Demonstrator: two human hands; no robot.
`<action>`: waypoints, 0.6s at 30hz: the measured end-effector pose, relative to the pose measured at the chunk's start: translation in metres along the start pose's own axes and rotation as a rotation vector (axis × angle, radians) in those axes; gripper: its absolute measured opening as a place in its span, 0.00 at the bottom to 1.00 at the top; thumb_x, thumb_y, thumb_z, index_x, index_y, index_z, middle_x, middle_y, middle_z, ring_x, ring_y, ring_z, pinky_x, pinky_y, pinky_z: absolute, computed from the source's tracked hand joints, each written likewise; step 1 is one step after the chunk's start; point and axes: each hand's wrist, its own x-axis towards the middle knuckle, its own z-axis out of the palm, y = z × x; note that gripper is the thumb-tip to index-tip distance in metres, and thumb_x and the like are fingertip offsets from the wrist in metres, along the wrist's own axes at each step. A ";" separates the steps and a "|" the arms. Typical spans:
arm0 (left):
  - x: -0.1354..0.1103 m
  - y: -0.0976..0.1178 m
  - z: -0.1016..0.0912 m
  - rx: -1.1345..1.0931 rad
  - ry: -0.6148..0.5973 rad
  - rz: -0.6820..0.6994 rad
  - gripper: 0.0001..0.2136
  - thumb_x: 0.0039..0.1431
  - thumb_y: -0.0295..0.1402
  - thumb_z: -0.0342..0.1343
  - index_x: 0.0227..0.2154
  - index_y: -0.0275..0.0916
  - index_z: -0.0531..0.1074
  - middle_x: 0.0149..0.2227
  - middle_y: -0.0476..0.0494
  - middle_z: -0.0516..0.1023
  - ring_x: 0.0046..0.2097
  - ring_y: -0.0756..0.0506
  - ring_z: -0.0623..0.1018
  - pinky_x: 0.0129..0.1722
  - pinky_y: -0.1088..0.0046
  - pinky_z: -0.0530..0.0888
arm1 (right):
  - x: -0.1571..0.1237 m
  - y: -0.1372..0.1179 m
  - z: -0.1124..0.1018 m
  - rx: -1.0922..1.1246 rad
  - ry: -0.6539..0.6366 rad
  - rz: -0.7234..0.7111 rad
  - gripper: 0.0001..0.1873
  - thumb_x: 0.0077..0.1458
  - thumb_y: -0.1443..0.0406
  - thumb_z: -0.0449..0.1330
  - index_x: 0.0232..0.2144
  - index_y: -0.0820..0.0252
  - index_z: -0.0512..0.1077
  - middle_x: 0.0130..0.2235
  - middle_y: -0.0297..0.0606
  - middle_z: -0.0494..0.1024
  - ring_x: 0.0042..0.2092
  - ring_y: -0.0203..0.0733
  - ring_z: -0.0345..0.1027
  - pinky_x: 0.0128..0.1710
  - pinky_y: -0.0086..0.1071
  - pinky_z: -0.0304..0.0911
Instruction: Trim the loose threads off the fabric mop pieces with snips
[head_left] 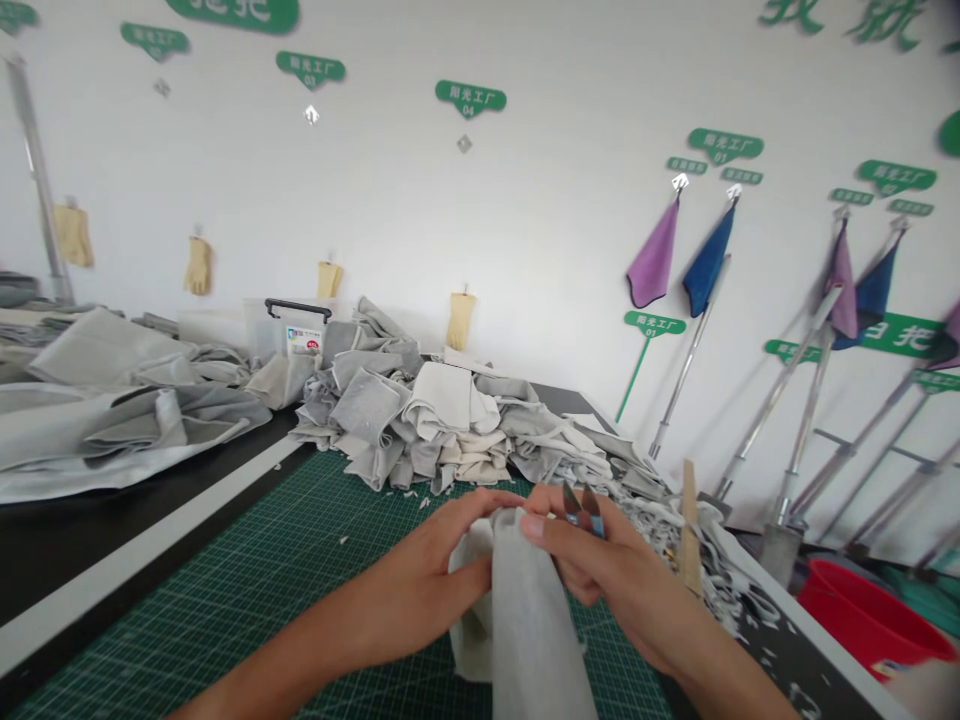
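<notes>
Both my hands meet over a green cutting mat (247,590). My left hand (435,565) is closed, pinching the top edge of a pale grey cloth piece (525,620) that hangs down toward me. My right hand (592,565) is closed too: its thumb presses the same cloth, and a small pair of thread snips (583,505) with blue handles sticks up out of its fingers. Small cloth scraps lie scattered on the mat around my hands.
A heap of grey and cream cloth pieces (427,420) lies behind my hands. More grey fabric (112,400) covers the left table, by a clear plastic box (292,330). A red tub (870,620) stands at the right floor. Mop poles (795,400) lean on the wall.
</notes>
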 end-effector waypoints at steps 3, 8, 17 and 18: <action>0.001 0.011 -0.005 -0.294 -0.170 -0.065 0.20 0.61 0.35 0.54 0.56 0.47 0.66 0.54 0.43 0.72 0.55 0.41 0.72 0.55 0.62 0.69 | -0.007 -0.005 -0.004 0.147 -0.054 0.024 0.13 0.57 0.56 0.63 0.32 0.60 0.68 0.19 0.23 0.50 0.22 0.29 0.40 0.21 0.25 0.39; 0.001 0.024 -0.016 -0.457 -0.221 -0.182 0.12 0.55 0.39 0.61 0.41 0.41 0.72 0.40 0.47 0.75 0.44 0.44 0.73 0.44 0.71 0.69 | -0.009 -0.010 -0.015 0.358 -0.104 0.055 0.13 0.58 0.62 0.62 0.26 0.60 0.63 0.19 0.22 0.45 0.22 0.28 0.34 0.20 0.25 0.34; 0.004 0.035 -0.025 -0.284 -0.233 -0.247 0.17 0.55 0.48 0.59 0.39 0.40 0.74 0.38 0.47 0.76 0.41 0.44 0.73 0.41 0.73 0.68 | -0.005 -0.009 -0.018 0.258 0.025 0.068 0.14 0.56 0.59 0.62 0.27 0.58 0.62 0.20 0.22 0.44 0.22 0.30 0.33 0.20 0.26 0.35; 0.006 0.033 -0.025 -0.240 -0.182 -0.249 0.17 0.55 0.49 0.59 0.40 0.40 0.74 0.39 0.46 0.76 0.42 0.43 0.73 0.41 0.73 0.68 | -0.004 -0.009 -0.018 0.174 0.067 0.047 0.15 0.57 0.57 0.62 0.27 0.58 0.63 0.19 0.23 0.45 0.22 0.31 0.34 0.20 0.26 0.36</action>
